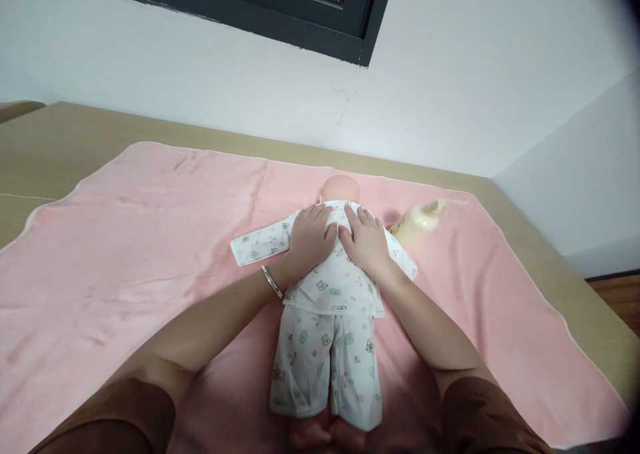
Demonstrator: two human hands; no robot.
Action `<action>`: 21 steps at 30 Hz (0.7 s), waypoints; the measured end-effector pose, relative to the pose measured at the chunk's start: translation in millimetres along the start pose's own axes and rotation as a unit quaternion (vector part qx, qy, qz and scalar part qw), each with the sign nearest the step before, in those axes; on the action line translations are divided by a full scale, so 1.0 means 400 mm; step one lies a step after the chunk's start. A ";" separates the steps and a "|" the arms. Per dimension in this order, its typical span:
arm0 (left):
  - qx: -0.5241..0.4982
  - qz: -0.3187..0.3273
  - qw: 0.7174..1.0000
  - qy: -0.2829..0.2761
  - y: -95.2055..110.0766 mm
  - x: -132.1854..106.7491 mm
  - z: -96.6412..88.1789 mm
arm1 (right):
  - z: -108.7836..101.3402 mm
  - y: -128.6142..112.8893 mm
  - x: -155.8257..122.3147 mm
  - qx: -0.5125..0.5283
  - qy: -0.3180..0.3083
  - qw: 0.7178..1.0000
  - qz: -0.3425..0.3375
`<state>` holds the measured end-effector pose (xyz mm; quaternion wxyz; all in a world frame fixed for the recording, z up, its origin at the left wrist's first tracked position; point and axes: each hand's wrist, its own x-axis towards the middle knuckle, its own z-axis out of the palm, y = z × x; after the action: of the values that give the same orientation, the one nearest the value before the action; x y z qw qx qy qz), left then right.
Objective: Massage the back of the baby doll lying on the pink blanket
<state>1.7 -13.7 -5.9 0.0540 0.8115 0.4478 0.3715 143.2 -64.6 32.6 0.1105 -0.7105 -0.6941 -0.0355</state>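
A baby doll (333, 287) lies face down on a pink blanket (165, 227), its bald head toward the wall and its feet toward me. It wears a white printed top and matching trousers (305, 354). My left hand (313, 237) rests flat on the left side of the doll's upper back, fingers stretched out. On the right side, my right hand (365, 241) lies flat in the same way, fingers apart. The two thumbs nearly meet over the middle of the back. The doll's face is hidden.
Just right of the doll's shoulder lies a pale yellow, shiny object with a ridged part (420, 219); I cannot make out its kind. Under the blanket is a wooden table (100, 131) against a white wall. A dark window frame (300, 17) sits above.
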 end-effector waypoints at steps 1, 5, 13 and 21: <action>0.000 0.001 1.000 0.001 0.000 0.000 0.000 | 0.000 0.000 0.000 0.000 -0.001 1.000 0.001; -0.001 0.000 1.000 0.003 0.000 0.001 0.000 | -0.003 0.001 0.000 0.001 -0.006 1.000 0.002; -0.010 -0.002 1.000 -0.004 0.006 0.001 -0.007 | -0.002 -0.006 -0.007 -0.027 0.002 1.000 0.008; 0.014 -0.052 0.998 -0.023 0.019 -0.004 -0.012 | -0.003 -0.013 -0.013 -0.056 0.021 0.998 0.020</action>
<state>3.2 -20.4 0.0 0.0722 0.7962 0.4932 0.3429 138.2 -70.0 33.1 0.0859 -0.7286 -0.6739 -0.0871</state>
